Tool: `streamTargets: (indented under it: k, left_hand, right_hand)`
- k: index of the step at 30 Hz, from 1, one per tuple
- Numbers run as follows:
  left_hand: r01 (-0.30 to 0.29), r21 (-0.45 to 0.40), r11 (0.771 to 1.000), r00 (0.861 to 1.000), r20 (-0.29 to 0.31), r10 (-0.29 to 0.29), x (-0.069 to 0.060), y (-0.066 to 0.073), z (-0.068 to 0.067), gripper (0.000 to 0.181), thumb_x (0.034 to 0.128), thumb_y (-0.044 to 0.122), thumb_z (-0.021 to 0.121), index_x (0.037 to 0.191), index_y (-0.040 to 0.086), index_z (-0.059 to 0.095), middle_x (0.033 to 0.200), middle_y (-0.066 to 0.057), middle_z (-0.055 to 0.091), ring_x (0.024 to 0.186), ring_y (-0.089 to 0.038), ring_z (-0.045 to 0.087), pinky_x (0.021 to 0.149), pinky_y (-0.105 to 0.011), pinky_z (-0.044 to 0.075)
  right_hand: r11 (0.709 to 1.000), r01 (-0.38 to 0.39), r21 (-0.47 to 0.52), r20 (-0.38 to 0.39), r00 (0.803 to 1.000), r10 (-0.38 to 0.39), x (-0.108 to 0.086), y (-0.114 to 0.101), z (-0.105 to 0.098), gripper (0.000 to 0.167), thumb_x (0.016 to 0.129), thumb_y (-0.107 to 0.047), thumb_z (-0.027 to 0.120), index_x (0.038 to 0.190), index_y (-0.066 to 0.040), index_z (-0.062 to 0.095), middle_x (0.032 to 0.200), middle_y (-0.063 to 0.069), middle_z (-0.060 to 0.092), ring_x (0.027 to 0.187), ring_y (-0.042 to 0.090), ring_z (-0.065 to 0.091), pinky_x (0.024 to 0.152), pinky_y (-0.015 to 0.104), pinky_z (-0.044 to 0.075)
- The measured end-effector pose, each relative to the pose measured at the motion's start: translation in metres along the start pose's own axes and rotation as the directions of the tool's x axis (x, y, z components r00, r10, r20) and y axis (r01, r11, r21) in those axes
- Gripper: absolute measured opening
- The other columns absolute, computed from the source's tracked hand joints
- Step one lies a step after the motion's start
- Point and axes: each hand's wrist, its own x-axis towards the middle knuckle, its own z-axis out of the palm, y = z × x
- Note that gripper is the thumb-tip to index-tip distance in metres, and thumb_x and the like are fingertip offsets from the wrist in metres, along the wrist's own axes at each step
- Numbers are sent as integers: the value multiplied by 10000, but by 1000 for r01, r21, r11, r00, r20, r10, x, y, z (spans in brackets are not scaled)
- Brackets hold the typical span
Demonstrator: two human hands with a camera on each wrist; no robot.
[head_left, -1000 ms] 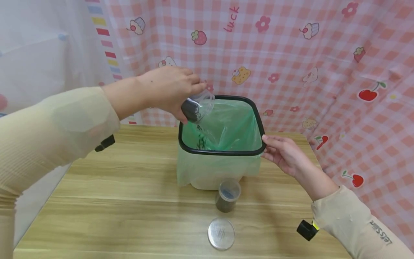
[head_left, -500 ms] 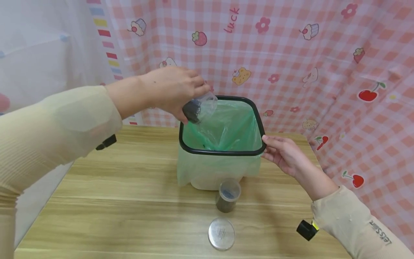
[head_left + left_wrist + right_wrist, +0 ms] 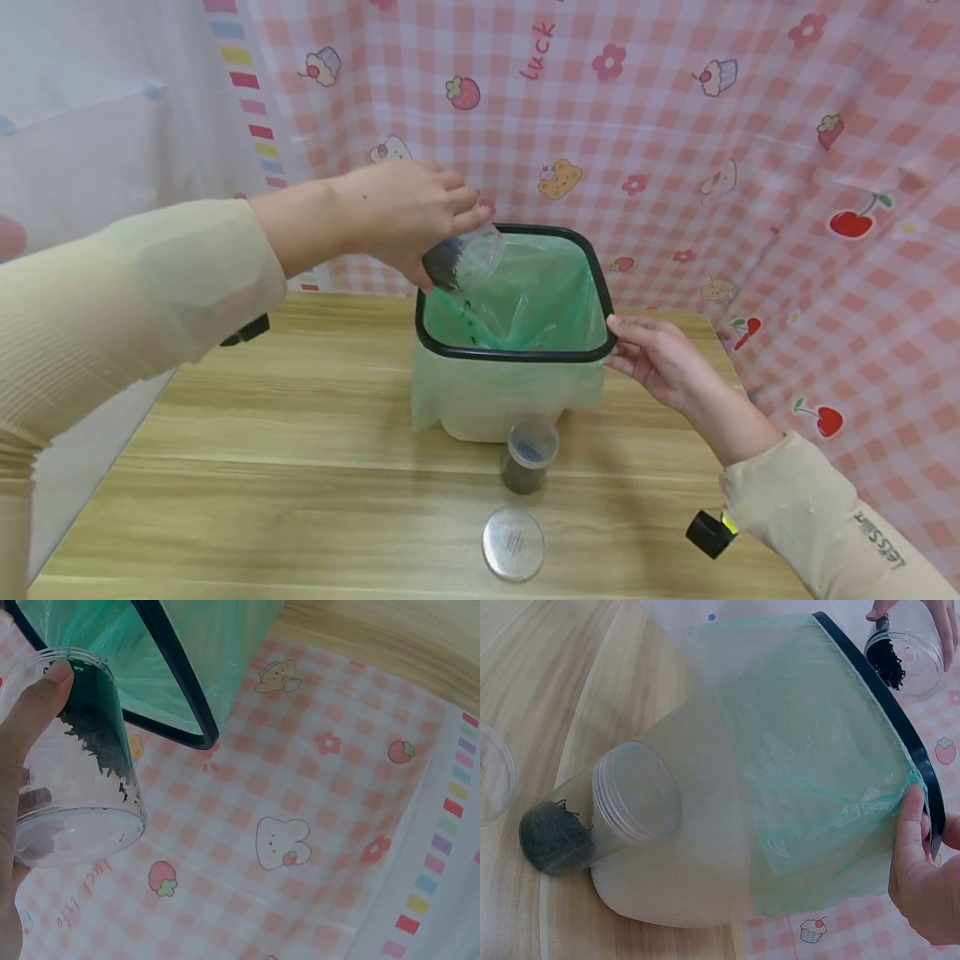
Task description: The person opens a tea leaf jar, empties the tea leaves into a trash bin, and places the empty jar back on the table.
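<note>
In the head view my left hand [image 3: 408,212] grips a clear jar [image 3: 480,254] tilted over the bin, dark bits lying along its lower side and a few dropping from its mouth. The left wrist view shows the fingers round the jar [image 3: 82,772] and dark shreds [image 3: 101,720] inside. My right hand [image 3: 656,358] pinches the black rim [image 3: 517,356] of the bin at its right side, over the green liner [image 3: 555,292]. In the right wrist view thumb and fingers of that hand [image 3: 930,877] hold liner and rim together.
A second clear jar [image 3: 529,454] with dark shreds in its bottom stands upright in front of the bin. Nearer the front, a round clear lid [image 3: 513,543] lies on the wooden table [image 3: 300,483]. A pink checked cloth [image 3: 660,125] hangs behind and to the right.
The stream of dark bits thinned from one second ago to half a second ago; a few are falling again now. The left hand and jar have shifted slightly; the right hand stays on the rim.
</note>
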Motion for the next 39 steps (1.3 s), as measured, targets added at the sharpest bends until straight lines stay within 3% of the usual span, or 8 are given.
streamTargets:
  k: [12,22,39]
  left_hand:
    - [-54,103,993,998,36,51,4,0,0,1010,687,613,705,1389,-33,373,1353,-220,460,1164,-362,481,1009,-446,378]
    - [-44,92,995,998,51,40,4,1,0,1018,693,618,701,1402,-26,357,1358,-223,455,1177,-363,475,1014,-460,370]
    - [-100,151,983,994,63,92,5,-2,-1,993,716,588,693,1397,-48,350,1371,-226,438,1207,-365,452,1042,-448,340]
  right_hand:
    - [1000,-5,4,-12,1000,5,0,0,0,136,956,-134,522,925,-32,607,788,34,630,718,103,605,727,227,534]
    - [1000,4,-2,-11,1000,-4,0,1,0,139,956,-131,520,921,-31,609,794,38,629,725,105,603,736,228,533]
    - [1000,-1,0,-8,1000,1,1,1,0,141,958,-136,518,954,-18,595,816,40,629,738,105,605,735,224,531]
